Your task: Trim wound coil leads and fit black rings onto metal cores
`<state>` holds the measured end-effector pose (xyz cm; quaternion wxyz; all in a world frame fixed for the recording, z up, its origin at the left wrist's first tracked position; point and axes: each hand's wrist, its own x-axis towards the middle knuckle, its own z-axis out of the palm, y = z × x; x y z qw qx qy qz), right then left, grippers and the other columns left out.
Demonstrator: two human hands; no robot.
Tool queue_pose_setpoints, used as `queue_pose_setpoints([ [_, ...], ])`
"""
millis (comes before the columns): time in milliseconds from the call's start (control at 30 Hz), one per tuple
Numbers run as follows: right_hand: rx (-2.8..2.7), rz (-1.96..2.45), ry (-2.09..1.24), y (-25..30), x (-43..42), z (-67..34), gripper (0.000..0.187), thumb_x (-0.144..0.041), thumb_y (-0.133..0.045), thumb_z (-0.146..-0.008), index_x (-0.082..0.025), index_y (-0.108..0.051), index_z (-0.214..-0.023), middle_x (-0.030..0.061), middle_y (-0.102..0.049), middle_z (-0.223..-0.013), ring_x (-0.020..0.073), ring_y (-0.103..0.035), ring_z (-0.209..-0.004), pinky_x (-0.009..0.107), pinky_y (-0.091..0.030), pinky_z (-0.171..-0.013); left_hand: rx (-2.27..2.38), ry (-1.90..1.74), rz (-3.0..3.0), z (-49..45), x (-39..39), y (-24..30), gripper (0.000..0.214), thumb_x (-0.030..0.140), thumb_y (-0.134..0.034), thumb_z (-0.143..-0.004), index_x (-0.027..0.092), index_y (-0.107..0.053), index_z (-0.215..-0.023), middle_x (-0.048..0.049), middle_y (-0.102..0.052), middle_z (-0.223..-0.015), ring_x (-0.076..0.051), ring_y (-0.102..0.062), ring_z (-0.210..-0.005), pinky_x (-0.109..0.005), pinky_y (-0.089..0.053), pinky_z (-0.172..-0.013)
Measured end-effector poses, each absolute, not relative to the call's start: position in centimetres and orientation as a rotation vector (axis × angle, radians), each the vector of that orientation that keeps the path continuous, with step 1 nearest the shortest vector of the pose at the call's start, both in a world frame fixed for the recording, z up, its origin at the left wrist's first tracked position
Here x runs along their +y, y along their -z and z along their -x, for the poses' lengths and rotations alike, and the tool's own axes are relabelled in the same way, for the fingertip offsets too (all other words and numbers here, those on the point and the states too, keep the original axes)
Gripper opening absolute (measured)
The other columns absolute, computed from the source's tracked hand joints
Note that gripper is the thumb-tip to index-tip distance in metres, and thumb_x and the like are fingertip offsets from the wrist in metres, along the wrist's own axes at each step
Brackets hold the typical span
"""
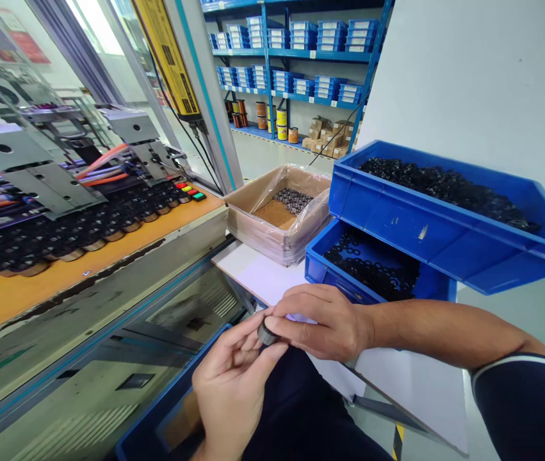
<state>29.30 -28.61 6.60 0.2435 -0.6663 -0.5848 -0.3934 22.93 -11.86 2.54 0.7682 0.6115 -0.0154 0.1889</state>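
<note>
A small dark grey, short cylindrical part is between my two hands, above my lap. My left hand pinches it from below and the left, with the thumb along its near side. From the right, my right hand reaches in with its fingertips closed on the upper edge of the same part. Those fingers cover much of its top, so I cannot tell whether a separate piece sits on it. Just beyond the right hand stands a blue bin with black plastic rings in it.
A larger blue bin of black pieces rests tilted above the lower bin. Behind my hands is a plastic-lined cardboard box with grey metal parts. On the left, a machine bench carries rows of black-topped cylinders. Another blue bin is below my left hand.
</note>
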Motion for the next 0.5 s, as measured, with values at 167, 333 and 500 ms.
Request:
queue_pose_setpoints([
  [167,-1.465,1.746,0.879,-6.4,-27.9,-28.3,0.014,-0.009,-0.05,-0.095,-0.003,-0.062,-0.099,0.0146,-0.069,-0.092,0.0174,-0.066,-0.091,0.031,-0.062,-0.083,-0.324,-0.634,-1.608,-23.2,-10.2,-3.0,0.035,0.008,-0.082,-0.067,0.027,-0.079,-0.097,-0.0022,-0.079,-0.094,-0.018,-0.074,-0.082,-0.027,-0.063,-0.074],
  [333,-1.518,1.851,0.807,-7.3,-29.1,-28.8,0.014,-0.016,-0.055,-0.097,-0.007,-0.061,-0.105,0.0125,-0.07,-0.094,0.0165,-0.067,-0.093,0.031,-0.063,-0.082,-0.476,-0.726,-1.668,-23.7,-9.5,-3.6,0.031,0.005,-0.08,-0.069,0.027,-0.079,-0.091,-0.0003,-0.077,-0.086,-0.016,-0.073,-0.076,-0.025,-0.06,-0.069],
  [500,-1.452,2.237,1.095,-13.0,-35.2,-32.2,0.035,-0.041,-0.069,-0.088,-0.009,-0.071,-0.102,0.0109,-0.073,-0.099,0.016,-0.069,-0.094,0.023,-0.056,-0.084,-0.469,-0.836,-1.668,-23.1,-8.8,-4.3,0.026,0.006,-0.081,-0.07,0.023,-0.077,-0.088,-0.0021,-0.077,-0.082,-0.017,-0.074,-0.075,-0.026,-0.061,-0.069],
])
